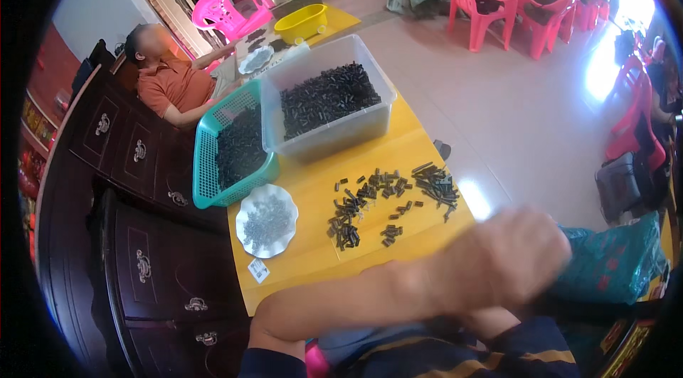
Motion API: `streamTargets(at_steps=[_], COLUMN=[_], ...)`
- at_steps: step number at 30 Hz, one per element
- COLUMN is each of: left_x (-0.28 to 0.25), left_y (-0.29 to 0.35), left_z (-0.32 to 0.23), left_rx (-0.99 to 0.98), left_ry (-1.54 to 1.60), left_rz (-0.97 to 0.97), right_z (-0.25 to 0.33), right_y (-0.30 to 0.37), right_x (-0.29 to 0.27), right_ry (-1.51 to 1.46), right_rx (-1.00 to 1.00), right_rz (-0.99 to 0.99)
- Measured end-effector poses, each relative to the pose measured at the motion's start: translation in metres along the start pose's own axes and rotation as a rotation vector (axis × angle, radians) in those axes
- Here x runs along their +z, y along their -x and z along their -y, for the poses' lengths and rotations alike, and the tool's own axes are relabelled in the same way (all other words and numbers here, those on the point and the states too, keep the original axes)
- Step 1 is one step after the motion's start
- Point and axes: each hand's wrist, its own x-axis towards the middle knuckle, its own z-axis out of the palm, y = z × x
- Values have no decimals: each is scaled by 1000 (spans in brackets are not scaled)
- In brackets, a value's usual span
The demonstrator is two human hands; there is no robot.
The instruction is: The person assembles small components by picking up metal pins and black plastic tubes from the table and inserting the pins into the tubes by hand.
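My left forearm reaches across the front of the yellow table (pixel 427 157) to the right. My left hand (pixel 518 253) is past the table's right edge, smeared by motion, so its fingers cannot be read. Part of my right forearm (pixel 491 322) shows beneath it; the right hand is hidden behind the left arm and hand. On the table ahead lie loose short black tube-like pieces (pixel 384 180) in a curved spread. A bunch of longer dark strips (pixel 435 187) sits at their right. To the left, a white scalloped plate (pixel 245 239) holds many small greyish bits.
A teal basket (pixel 206 197) and a translucent bin (pixel 334 142), both with black pieces, stand farther back, beyond them a yellow basin (pixel 302 26). Someone in an orange shirt (pixel 178 83) sits at left. A teal plastic bag (pixel 605 261) is at right, dark drawers (pixel 163 243) at left.
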Motion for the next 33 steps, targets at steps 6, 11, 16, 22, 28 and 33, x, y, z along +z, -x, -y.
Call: streamTargets(at_steps=[6, 11, 16, 22, 28, 33], left_x=[9, 65, 54, 55, 16, -18], left_y=[-25, -56, -69, -64, -4, 97], left_z=[-20, -78, -41, -37, 25, 46], left_rx=[17, 75, 8, 62, -189, -492], left_ry=[-53, 191, -291, -3, 21, 28], left_rz=[14, 144, 132, 139, 161, 99], right_z=[43, 20, 9, -4, -2, -10], right_y=[20, -1, -2, -9, -7, -6], right_x=[5, -4, -9, -17, -21, -26], right_ry=[133, 40, -63, -204, -335, -468], right_rx=[-196, -185, -160, -156, -177, -181], right_rz=[167, 125, 41, -65, -195, -324])
